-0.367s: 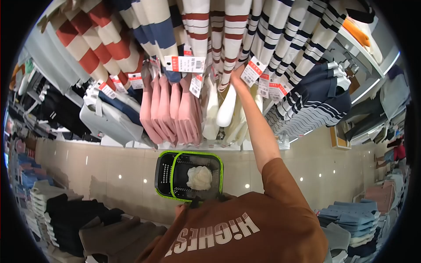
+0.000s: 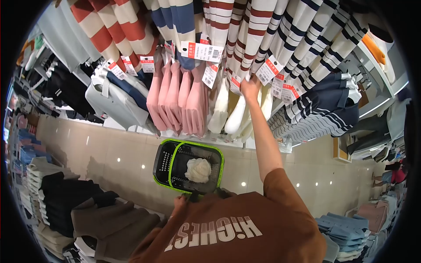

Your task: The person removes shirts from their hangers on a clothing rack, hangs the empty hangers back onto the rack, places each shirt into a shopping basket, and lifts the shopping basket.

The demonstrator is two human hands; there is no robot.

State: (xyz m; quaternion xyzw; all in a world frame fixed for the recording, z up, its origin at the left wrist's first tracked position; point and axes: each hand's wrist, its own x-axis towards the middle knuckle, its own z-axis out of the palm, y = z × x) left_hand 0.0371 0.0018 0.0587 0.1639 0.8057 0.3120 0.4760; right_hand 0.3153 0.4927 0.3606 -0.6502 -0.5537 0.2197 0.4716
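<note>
My right hand [image 2: 250, 89] reaches up to the hanging striped sleeves, fingers closed at a red-and-white price tag [image 2: 235, 84]. Beside it hang a white-and-maroon striped sleeve [image 2: 255, 33] and more price tags [image 2: 269, 70]. Below the wrist is a white garment sleeve [image 2: 236, 116]. My left hand [image 2: 179, 204] is low by the near edge of a black shopping basket [image 2: 164, 162] with a green rim. Its fingers look curled, but what they hold is hidden. A crumpled cream cloth [image 2: 198, 170] lies in the basket.
Pink garments [image 2: 177, 98] hang left of my right hand, navy striped tops [image 2: 322, 105] to the right. Behind me are stacks of dark clothes [image 2: 74, 197] and blue folded garments [image 2: 344, 228]. Another person [image 2: 397, 171] stands far right on the tiled floor [image 2: 118, 149].
My right hand has come down slightly out of the striped sleeves, and a price tag now shows at its fingers. The view has shifted; the racks sit further right in it.
</note>
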